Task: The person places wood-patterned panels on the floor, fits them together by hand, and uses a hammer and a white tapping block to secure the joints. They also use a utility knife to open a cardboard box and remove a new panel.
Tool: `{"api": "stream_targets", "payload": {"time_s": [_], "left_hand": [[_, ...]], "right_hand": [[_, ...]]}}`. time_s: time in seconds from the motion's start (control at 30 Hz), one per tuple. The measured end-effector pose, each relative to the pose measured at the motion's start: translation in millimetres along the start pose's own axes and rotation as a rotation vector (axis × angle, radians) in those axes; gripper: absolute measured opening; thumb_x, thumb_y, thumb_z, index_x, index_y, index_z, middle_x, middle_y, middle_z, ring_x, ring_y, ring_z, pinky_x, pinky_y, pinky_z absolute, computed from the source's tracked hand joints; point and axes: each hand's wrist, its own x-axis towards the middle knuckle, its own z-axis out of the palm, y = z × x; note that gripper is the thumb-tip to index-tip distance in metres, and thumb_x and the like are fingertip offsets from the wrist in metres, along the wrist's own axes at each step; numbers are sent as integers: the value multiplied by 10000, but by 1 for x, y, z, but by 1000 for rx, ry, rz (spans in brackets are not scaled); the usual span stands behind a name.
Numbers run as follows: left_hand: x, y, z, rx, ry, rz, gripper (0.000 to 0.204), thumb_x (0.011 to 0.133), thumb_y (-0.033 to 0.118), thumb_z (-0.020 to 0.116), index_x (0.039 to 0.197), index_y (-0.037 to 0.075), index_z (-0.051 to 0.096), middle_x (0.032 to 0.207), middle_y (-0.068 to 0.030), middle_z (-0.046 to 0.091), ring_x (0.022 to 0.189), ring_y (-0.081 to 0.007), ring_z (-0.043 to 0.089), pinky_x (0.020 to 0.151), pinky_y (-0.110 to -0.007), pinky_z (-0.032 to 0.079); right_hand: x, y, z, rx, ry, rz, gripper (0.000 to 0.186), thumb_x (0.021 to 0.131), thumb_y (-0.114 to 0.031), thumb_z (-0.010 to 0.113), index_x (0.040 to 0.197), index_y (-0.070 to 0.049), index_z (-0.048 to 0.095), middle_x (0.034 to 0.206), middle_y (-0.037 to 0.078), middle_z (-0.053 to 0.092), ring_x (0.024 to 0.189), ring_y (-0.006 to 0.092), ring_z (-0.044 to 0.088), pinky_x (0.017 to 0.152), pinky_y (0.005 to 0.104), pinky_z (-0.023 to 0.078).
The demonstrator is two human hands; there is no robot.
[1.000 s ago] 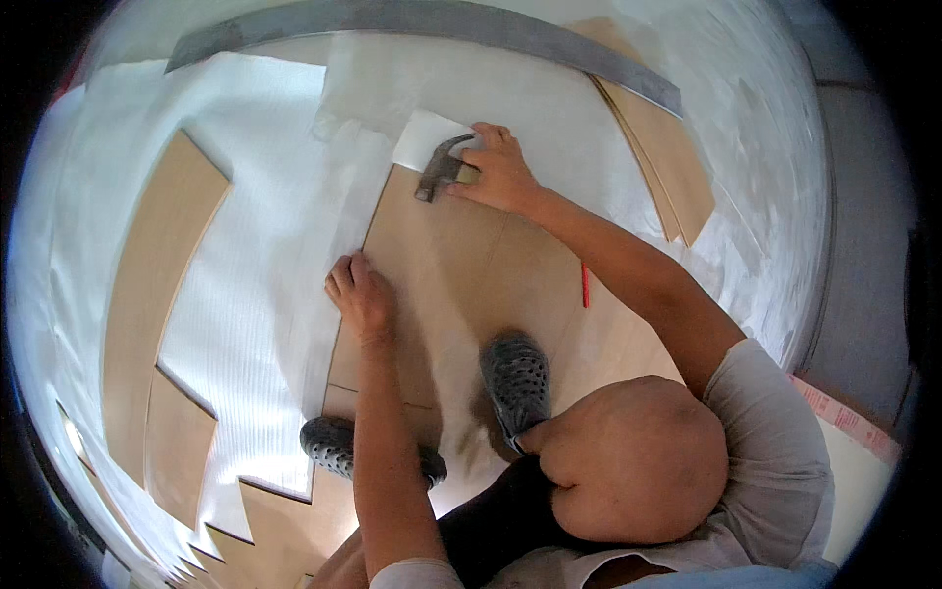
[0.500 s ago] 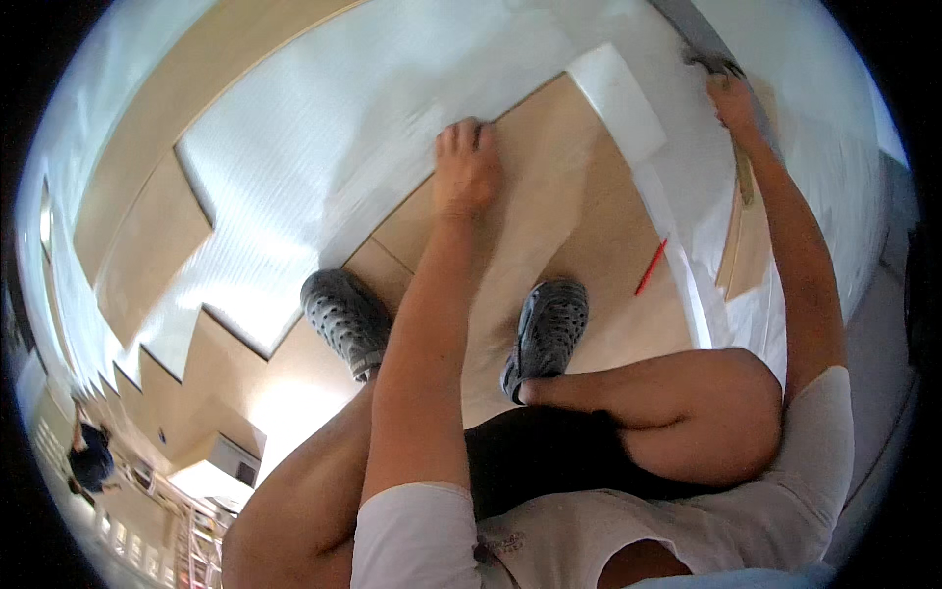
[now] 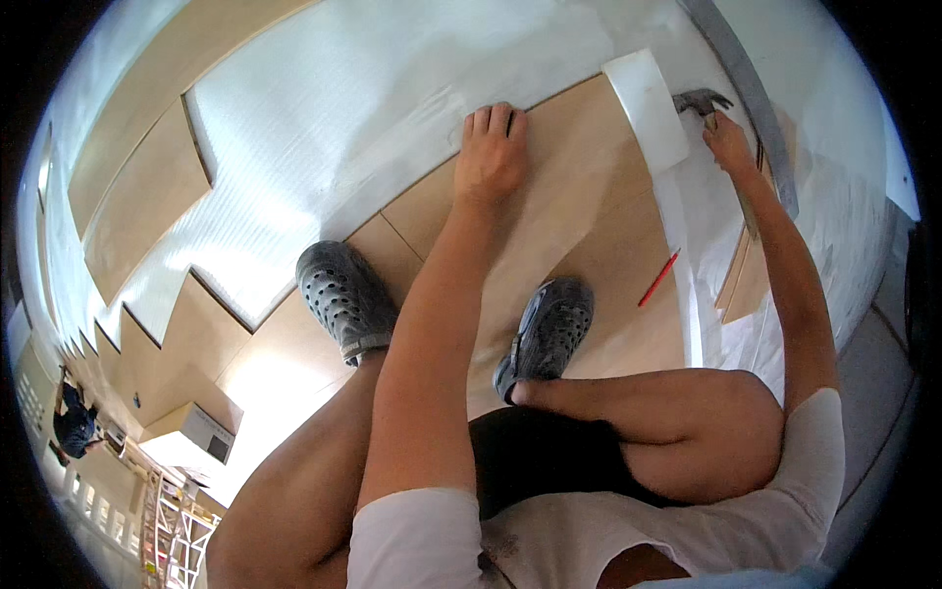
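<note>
Two grey perforated clogs (image 3: 343, 299) are resting on tan floor planks (image 3: 579, 187). A red pencil (image 3: 658, 279) is lying on the planks, toward their right end. Left hand (image 3: 491, 157) is lying palm-down at the outer plank edge, fingers close together and slightly bent; cannot tell whether it is gripping anything. Right hand (image 3: 730, 145) is curling tightly around the hammer (image 3: 703, 101) just below its claw head, the handle running back along the forearm. Hammer is sitting beyond the planks' right end, its head just beside a white strip (image 3: 648, 108); contact with the floor unclear. Loose boards (image 3: 746, 280) are lying near the right forearm. A grey bar (image 3: 751, 88) is stretching past the hammer. At left, long boards (image 3: 147, 187) are lying on white underlay (image 3: 324, 128). Farthest off, another person (image 3: 75, 422) in dark clothing is showing at lower left.
</note>
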Motion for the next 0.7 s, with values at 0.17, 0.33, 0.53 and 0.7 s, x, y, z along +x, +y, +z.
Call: {"api": "stream_targets", "payload": {"time_s": [0.17, 0.33, 0.53, 0.7], "left_hand": [[-2, 0, 0, 52, 21, 13, 302, 868, 96, 546, 1151, 14, 615, 1175, -144, 573, 1147, -323, 525, 1001, -450, 423], [-2, 0, 1, 38, 2, 0, 303, 873, 88, 544, 1159, 15, 608, 1177, -139, 567, 1155, -322, 520, 1003, -446, 421], [-2, 0, -2, 49, -22, 4, 299, 864, 77, 543, 1151, 19, 603, 1161, -135, 559, 1126, -321, 519, 1004, -435, 418], [-2, 1, -5, 18, 65, 30, 271, 864, 74, 537, 1120, 16, 605, 1111, -131, 550, 1063, -312, 525, 975, -433, 430]], "right_hand": [[-4, 4, 7, -58, 156, 23, 370, 902, -183, 648, 1190, 41, 587, 870, 212, 692, 697, 328, 691, 617, 438, 552], [-1, 13, 10, -178, -5, -262, 252, 913, -192, 618, 1064, 5, 574, 828, 195, 662, 698, 271, 689, 613, 416, 548], [14, 25, 12, -379, 51, -236, 250, 923, -180, 603, 1030, 45, 584, 888, 229, 663, 679, 324, 690, 628, 445, 554], [4, 18, 16, -258, 20, -222, 302, 916, -172, 629, 1106, 62, 606, 957, 273, 682, 756, 364, 695, 673, 437, 557]]}}
